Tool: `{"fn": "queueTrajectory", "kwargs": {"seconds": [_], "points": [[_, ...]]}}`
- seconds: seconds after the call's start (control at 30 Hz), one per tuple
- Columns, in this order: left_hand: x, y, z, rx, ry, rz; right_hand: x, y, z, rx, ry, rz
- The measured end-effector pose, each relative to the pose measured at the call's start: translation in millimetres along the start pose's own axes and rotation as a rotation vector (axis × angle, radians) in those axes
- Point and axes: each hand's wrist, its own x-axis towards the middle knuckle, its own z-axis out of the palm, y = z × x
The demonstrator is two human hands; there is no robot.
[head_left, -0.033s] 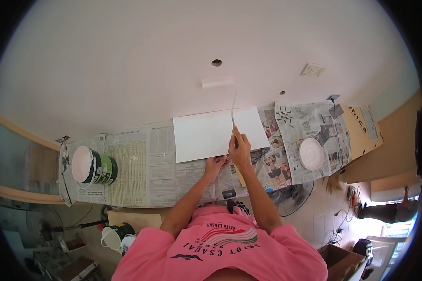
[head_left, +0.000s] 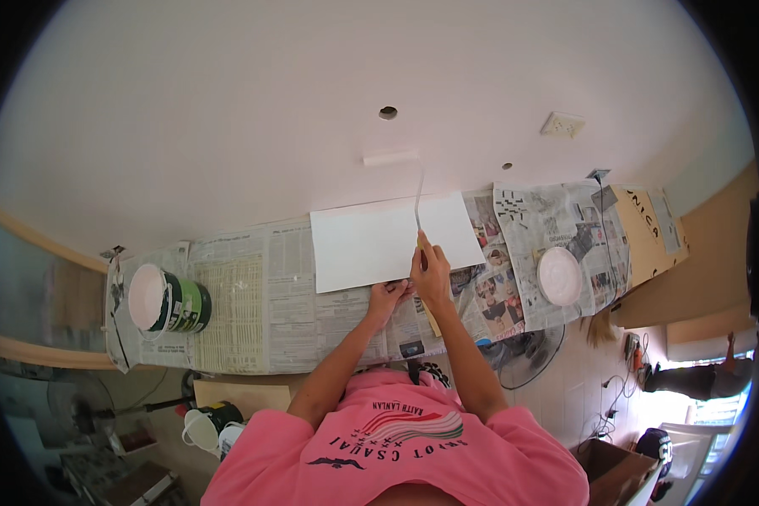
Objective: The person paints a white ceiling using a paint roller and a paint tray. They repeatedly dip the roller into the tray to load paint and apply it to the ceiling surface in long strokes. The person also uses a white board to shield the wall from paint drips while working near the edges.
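Two hands, flat white sheet, thin rod

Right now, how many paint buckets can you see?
2, maybe more hidden: a green bucket with a white lid on the newspaper at far left, and a dark one on the floor below it, beside a white cup.

No visible change between pictures.

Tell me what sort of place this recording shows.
Probably a room being painted or done up, with a makeshift work surface. Spread newspaper sheets cover the bench, an open green paint bucket sits at one end, and the hands work on a white rectangular panel against a bare white wall.
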Motion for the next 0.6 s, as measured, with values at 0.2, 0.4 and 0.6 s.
{"fn": "queueTrajectory", "kwargs": {"seconds": [0.2,0.4,0.6], "points": [[7.4,3.8,0.9,0.071,0.037,-0.014,-28.5,31.7,9.7,-0.081,-0.141,0.135],[7.0,1.4,2.5,0.008,0.019,0.007,-6.8,-0.7,-40.4,0.001,-0.065,0.129],[-3.5,-12.3,-2.3,0.04,0.066,-0.012,128.3,-82.5,-132.5,0.098,0.267,-0.283]]}}
